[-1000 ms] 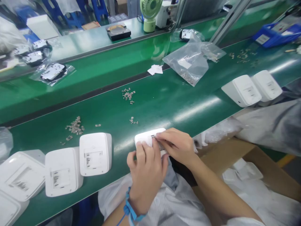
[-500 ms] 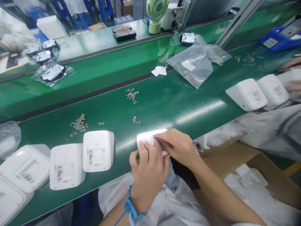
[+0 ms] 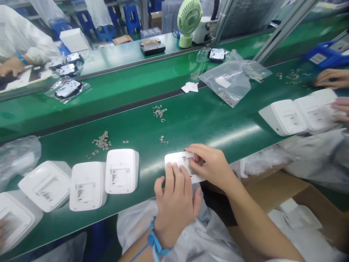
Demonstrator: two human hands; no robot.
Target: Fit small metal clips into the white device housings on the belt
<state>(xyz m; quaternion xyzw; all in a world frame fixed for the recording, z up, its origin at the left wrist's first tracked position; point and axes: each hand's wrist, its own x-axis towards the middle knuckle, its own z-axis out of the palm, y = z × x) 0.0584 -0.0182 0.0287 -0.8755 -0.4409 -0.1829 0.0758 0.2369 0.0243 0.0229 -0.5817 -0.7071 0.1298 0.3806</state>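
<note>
A white plastic housing (image 3: 176, 157) lies in front of me on the green bench, its recessed compartment partly hidden by my fingers. My left hand (image 3: 176, 196), with a blue wrist strap (image 3: 154, 238), lies over its near left part, fingers stretched out on the surface and thumb apart. My right hand (image 3: 211, 163) is closed at the compartment, thumb and fingers bent together over it. Whatever it pinches is hidden. Small metal contact pieces (image 3: 163, 140) lie just beyond the housing, with further piles (image 3: 159, 112) behind and to the left.
Several white housings (image 3: 121, 171) stand at left, some showing metal pieces in their compartments. Other housings (image 3: 290, 116) stand at right beside another person's hands (image 3: 334, 78). A clear bag (image 3: 229, 83), green fan (image 3: 188, 22) and bagged parts (image 3: 68, 88) lie beyond. An open carton (image 3: 283, 182) is below right.
My right hand has shifted from the housing's upper slot onto its compartment, uncovering some of it. My left hand stays on the housing. Another person's hand now shows at right among the metal pieces.
</note>
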